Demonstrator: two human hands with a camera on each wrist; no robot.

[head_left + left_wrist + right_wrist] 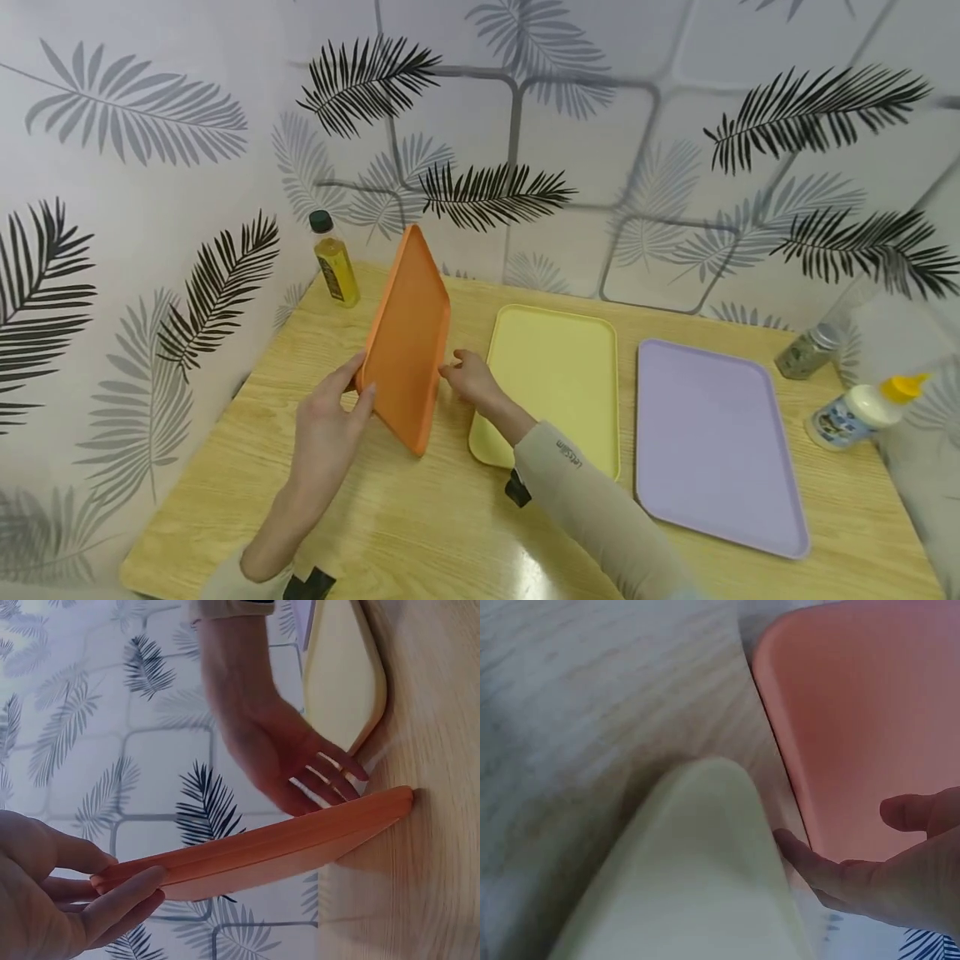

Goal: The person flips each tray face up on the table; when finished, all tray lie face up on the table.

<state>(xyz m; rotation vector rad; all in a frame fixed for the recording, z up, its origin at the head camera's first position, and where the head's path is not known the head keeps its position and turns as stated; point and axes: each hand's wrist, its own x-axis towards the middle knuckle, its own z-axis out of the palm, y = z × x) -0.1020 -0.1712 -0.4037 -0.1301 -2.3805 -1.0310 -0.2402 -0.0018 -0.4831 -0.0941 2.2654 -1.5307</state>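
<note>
An orange tray (411, 342) is tilted steeply up at the left of the table, its lower edge close to the tabletop. My left hand (330, 425) pinches its raised edge between thumb and fingers, which the left wrist view shows too. On the other side, my right hand (474, 382) is beside the tray's lower edge with fingers fairly straight; whether they touch it I cannot tell. In the right wrist view the thumb (911, 812) stands over the tray's inner face. Partly under my right forearm lies a yellow tray (558, 367), flat on the table.
A purple tray (712, 442) lies flat to the right of the yellow one. An oil bottle (336, 267) stands at the back left corner. A glass jar (808, 352) and a white bottle with a yellow cap (855, 415) are at the right edge. Patterned walls border the wooden table (450, 533).
</note>
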